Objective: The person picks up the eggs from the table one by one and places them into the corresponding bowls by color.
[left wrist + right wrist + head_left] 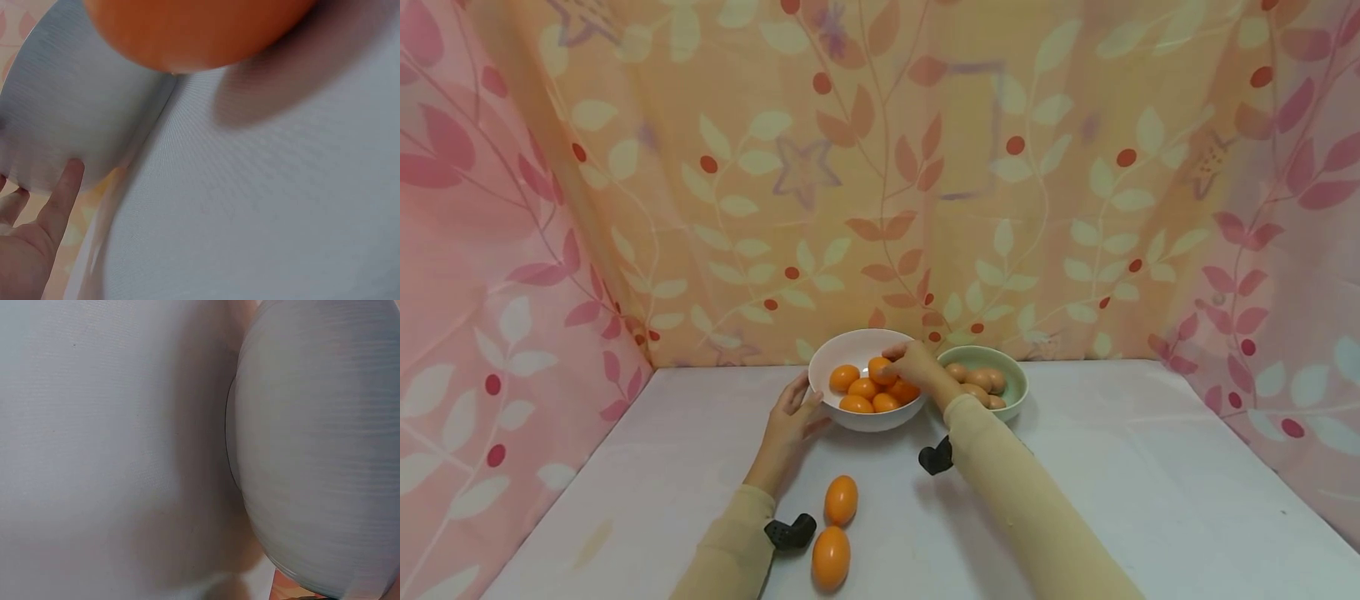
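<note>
A white bowl [868, 423] holds several orange egg-shaped pieces [857, 404]. My left hand [792, 421] rests against the bowl's left side, and in the left wrist view its fingers [65, 190] lie fairly straight on the outer wall. Over the bowl's right part, my right hand [917, 364] pinches an orange egg [881, 371] between thumb and fingertips, just above the others. In the right wrist view only the bowl's outer wall [319, 437] fills the right side; that hand's grip is hidden there.
A green bowl [1017, 387] with several brown eggs [979, 381] stands just right of the white one. Two orange eggs [841, 500] lie on the white table [1150, 483] beside the left forearm. A patterned curtain [880, 183] hangs behind.
</note>
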`<state>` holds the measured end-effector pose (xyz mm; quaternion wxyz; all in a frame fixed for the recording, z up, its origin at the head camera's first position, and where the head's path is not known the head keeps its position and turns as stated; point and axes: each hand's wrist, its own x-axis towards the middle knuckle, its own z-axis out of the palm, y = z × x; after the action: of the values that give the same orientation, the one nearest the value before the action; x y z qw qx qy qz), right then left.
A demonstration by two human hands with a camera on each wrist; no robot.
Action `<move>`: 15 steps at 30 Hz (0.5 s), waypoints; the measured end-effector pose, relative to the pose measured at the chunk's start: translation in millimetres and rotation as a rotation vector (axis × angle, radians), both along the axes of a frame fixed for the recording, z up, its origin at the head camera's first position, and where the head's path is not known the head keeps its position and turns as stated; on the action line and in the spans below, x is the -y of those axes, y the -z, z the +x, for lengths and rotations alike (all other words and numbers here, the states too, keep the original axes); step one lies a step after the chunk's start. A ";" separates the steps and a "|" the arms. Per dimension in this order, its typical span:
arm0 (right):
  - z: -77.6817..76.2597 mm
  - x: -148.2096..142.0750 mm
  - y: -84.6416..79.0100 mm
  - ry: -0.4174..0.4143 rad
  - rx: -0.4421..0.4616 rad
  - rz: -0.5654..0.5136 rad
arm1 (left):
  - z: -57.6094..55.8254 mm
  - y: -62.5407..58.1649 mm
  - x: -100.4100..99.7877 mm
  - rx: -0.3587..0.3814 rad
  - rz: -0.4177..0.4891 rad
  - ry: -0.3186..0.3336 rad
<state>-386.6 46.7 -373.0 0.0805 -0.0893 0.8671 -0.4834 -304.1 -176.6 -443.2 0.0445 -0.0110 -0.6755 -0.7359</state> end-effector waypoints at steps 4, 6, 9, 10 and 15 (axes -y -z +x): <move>2.4 -0.6 -1.3 0.040 -0.011 -0.084 | -1.3 0.2 0.1 0.003 -0.003 -0.006; 4.2 -1.1 -1.8 0.055 -0.023 -0.148 | -1.8 1.0 0.6 -0.001 -0.005 -0.006; 9.5 -3.8 -3.3 0.075 -0.072 -0.218 | -2.6 2.3 0.2 -0.006 -0.005 -0.006; 12.9 -4.2 -4.7 0.080 -0.082 -0.238 | -2.7 2.4 0.2 -0.006 -0.003 -0.007; 38.8 -5.5 -11.3 0.040 -0.085 -0.288 | -1.3 2.5 0.5 -0.006 -0.001 -0.006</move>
<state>-347.8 52.3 -361.7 0.0205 -0.1027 0.7931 -0.6000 -305.4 -177.2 -445.7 0.0490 -0.0111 -0.6759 -0.7353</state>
